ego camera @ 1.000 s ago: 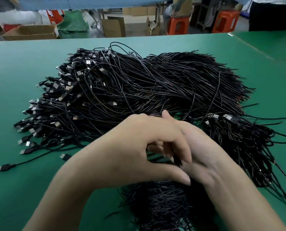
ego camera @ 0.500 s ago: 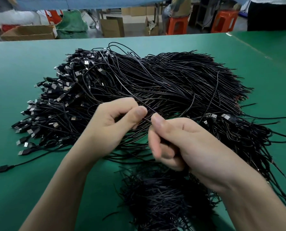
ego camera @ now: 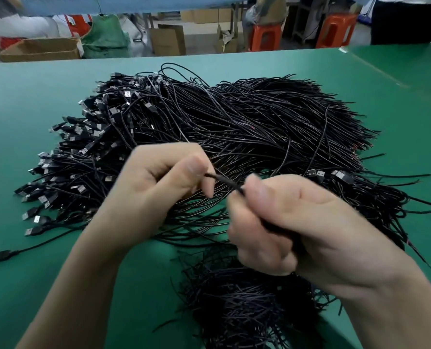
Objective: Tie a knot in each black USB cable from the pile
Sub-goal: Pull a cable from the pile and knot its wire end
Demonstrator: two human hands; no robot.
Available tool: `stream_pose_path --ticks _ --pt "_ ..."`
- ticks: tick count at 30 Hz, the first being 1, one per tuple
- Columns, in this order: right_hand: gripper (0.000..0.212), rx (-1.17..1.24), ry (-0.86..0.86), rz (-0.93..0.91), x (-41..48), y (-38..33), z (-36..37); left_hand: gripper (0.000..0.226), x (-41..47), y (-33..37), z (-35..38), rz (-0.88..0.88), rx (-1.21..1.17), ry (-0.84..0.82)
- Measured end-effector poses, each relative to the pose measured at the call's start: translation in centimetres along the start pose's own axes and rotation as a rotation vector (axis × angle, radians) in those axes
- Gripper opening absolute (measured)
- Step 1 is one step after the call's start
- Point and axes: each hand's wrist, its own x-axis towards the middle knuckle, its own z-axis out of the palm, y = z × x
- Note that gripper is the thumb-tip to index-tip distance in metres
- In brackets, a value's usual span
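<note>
USB cable (ego camera: 223, 181) | left hand (ego camera: 159, 190), right hand (ego camera: 290, 222) pinch it | pile (ego camera: 259, 122) behind | knot unclear

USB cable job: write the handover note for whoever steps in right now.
Left hand: fingers pinch one black cable above the big pile.
Right hand: fingers pinch the same cable; the short stretch between the hands looks taut.
The big pile lies on the green table, plugs toward the left. A smaller heap lies nearer the person.
Done: one cable picked out; no knot shows on it.
Left: knot this cable, then the rest of the big pile. Whether the smaller heap is already knotted cannot be told.
</note>
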Motion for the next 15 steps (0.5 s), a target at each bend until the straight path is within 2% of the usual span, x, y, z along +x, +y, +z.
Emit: stream_pose_path --ticks 2,4,7,9,11,13,15 --pt "0.039 0.122 -0.033 -0.068 -0.5 -0.8 -0.3 0.039 0.0 -0.6 0.4 -0.038 0.008 -0.033" --pt "0.039 0.152 0.009 -0.087 -0.9 -1.4 -1.1 0.039 0.0 -0.6 0.3 0.0 0.094 0.041" --pt "0.046 -0.12 0.144 -0.032 -1.5 -1.5 -1.9 0.045 0.1 1.1 -1.2 0.069 0.2 0.222" --pt "0.049 -0.345 0.085 0.061 -1.3 -1.1 -2.0 0.044 0.1 2.0 -2.0 0.098 0.249 0.225" --pt "0.045 -0.442 -0.067 0.198 -1.0 -0.4 -1.8 0.036 0.1 1.6 -1.9 0.119 0.253 0.224" --pt "0.044 -0.385 -0.135 0.239 -0.5 0.3 -1.3 0.025 0.3 0.1 -1.0 0.083 0.262 0.234" --pt "0.042 -0.189 -0.067 0.117 -0.1 0.6 -1.1 0.025 0.4 -1.2 0.2 -0.001 0.226 0.189"
